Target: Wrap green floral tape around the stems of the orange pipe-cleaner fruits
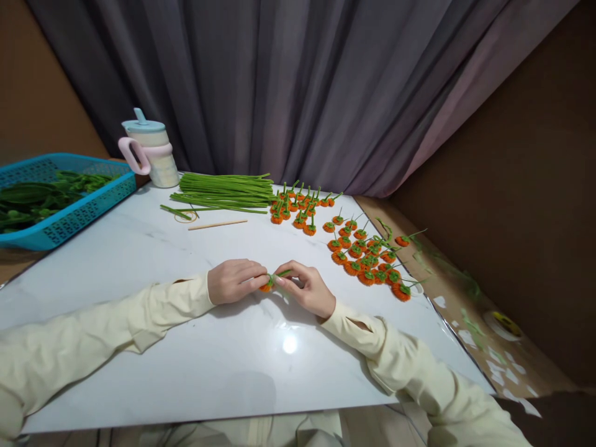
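Note:
Near the middle of the table, my left hand [239, 280] is closed on a small orange fuzzy pumpkin-like piece [266, 287] with a green top. Most of that piece is hidden behind the fingers. From the other side, my right hand [305, 287] pinches its thin green stem [284, 273] between thumb and fingers. To the right lie many similar orange pieces [366, 277] with green tops and thin stems. Another group of orange pieces [310, 230], with thicker green stems, stands beyond my hands. Beside that group is a pile of green fuzzy sticks [223, 190].
A thin wooden stick [218, 225] and a rubber band [185, 215] lie on the white table [153, 379]. At the back left stands a tumbler [158, 155] with a pink handle, beside a blue basket [88, 214] of green pieces. Paper scraps [467, 337] litter the right side.

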The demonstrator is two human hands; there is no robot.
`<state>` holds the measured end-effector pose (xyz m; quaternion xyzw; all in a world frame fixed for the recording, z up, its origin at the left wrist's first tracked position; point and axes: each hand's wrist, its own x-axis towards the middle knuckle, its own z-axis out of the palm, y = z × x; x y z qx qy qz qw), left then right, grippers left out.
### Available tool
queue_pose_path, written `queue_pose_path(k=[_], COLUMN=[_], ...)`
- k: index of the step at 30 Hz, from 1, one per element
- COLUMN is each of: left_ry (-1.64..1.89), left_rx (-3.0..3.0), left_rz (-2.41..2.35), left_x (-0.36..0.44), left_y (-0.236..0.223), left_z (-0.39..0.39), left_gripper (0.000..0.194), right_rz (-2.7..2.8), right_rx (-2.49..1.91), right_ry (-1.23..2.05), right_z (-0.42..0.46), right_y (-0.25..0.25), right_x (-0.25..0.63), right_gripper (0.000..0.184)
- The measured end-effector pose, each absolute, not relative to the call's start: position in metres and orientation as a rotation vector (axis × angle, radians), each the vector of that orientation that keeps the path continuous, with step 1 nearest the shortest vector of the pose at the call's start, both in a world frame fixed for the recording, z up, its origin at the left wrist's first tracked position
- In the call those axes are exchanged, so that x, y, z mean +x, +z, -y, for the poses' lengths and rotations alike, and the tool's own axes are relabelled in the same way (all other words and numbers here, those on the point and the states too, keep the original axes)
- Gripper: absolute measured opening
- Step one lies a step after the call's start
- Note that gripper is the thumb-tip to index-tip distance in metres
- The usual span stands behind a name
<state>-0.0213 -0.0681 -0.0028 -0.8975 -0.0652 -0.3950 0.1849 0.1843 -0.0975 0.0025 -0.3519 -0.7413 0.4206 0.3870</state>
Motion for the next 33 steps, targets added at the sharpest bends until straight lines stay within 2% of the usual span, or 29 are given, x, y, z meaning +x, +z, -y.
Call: queue_pose_path(k=[11, 23, 28, 33], left_ry=[-0.991, -1.025, -0.999, -1.004], left_rx=[-2.579, -2.569, -2.586, -2.584], left_rz=[0.206, 0.261, 0.319, 0.290], left_x=[-0.0253, -0.0236, -0.0243, -0.0243], left_y=[-0.0059, -0.0072, -0.0064, -0.0052], left_z=[0.0675, 0.0716, 0.0744, 0.0741], left_gripper=[0.016, 0.013, 0.014, 0.013], right_rz=[1.892, 1.899, 2.000, 2.050], right_rx=[-0.896, -0.869, -0.846, -0.830], right_ry=[1.044, 1.005, 0.841, 0.787], right_z=[0.0976, 0.0978, 0.0982, 0.0992], right_y=[0.0013, -0.0004, 0.0011, 0.0025], right_x=[0.1846, 0.1854, 0.1851, 0.1853], right_gripper=[0.023, 0.023, 0.011, 0.010])
